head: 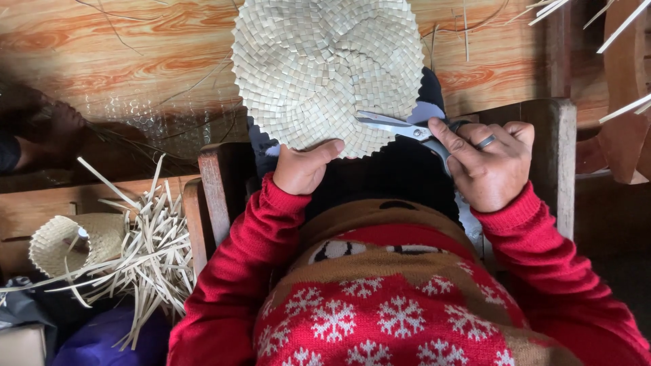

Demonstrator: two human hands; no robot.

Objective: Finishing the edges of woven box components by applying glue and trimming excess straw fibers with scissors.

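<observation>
A round, flat woven mat (325,68) of pale straw strips, with a zigzag rim, is held up over the wooden floor. My left hand (304,168) grips its near edge from below, thumb on top. My right hand (489,163), with a ring on one finger, holds a pair of scissors (400,127) with dark handles. The metal blades point left and lie against the mat's lower right rim. Both arms wear red knitted sleeves.
A heap of loose straw strips (152,254) and a small woven cone-like piece (74,244) lie at the lower left. A wooden chair frame (217,183) surrounds my lap. More strips (627,27) stick out at the top right. Another person's dark shape (37,135) is at the left.
</observation>
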